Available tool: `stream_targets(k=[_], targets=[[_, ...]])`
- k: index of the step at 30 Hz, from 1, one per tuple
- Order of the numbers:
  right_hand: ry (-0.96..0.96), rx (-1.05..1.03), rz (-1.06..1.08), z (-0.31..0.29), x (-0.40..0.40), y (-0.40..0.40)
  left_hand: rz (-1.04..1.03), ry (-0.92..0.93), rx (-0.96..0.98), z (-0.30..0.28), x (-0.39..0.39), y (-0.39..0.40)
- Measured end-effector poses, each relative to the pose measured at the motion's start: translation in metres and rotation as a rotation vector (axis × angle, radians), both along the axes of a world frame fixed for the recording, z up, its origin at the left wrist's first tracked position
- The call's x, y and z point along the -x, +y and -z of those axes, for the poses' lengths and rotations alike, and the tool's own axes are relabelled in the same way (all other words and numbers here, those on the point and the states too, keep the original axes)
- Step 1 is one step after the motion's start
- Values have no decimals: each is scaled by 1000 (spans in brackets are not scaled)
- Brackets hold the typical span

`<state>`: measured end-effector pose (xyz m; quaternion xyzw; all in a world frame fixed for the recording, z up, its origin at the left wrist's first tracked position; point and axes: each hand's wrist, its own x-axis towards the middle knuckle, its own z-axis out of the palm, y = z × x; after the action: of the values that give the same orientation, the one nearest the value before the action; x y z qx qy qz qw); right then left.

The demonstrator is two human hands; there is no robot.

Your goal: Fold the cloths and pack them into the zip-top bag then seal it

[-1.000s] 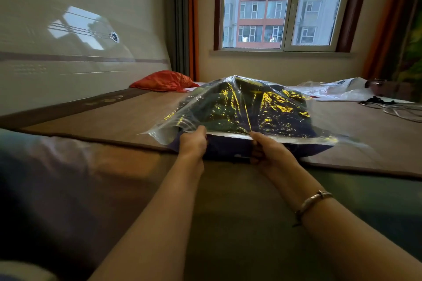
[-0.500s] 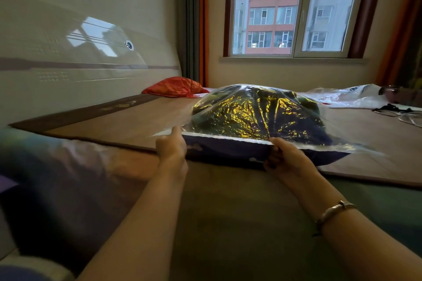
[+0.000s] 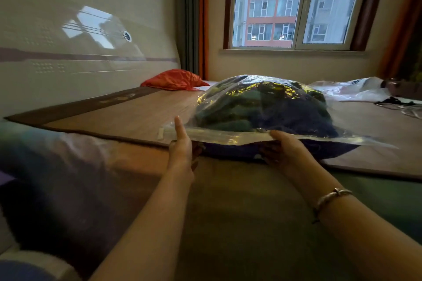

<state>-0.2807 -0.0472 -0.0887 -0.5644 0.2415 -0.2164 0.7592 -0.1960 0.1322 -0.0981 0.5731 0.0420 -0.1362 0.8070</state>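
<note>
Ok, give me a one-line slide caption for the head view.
Both hands, left hand and right hand, hold the mouth edge of a cloth-stuffed zip-top bag on the bed mat.

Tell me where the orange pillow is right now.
In the head view the orange pillow lies far left on the bed, against the headboard by the curtain, beyond the stuffed bag and apart from it.

The bed [image 3: 239, 223] carries a woven mat [image 3: 127, 112], on which lie the filled zip-top bag [image 3: 262, 107] and an orange cloth [image 3: 174, 80].
</note>
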Motion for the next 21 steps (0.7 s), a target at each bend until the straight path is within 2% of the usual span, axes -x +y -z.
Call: stream_targets(k=[6, 11, 14, 17, 21], targets=[[-3, 53, 45, 6, -65, 0, 29, -126, 203, 19, -33, -16], [16, -25, -58, 17, -156, 10, 165, -135, 204, 42, -72, -13], [64, -4, -95, 10, -214, 3, 223, -22, 252, 42, -99, -8], [58, -24, -142, 7, -256, -9, 290, 121, 391, 35, -121, -1], [112, 66, -144, 16, -280, -18, 229, 124, 434, 31, -139, 1]])
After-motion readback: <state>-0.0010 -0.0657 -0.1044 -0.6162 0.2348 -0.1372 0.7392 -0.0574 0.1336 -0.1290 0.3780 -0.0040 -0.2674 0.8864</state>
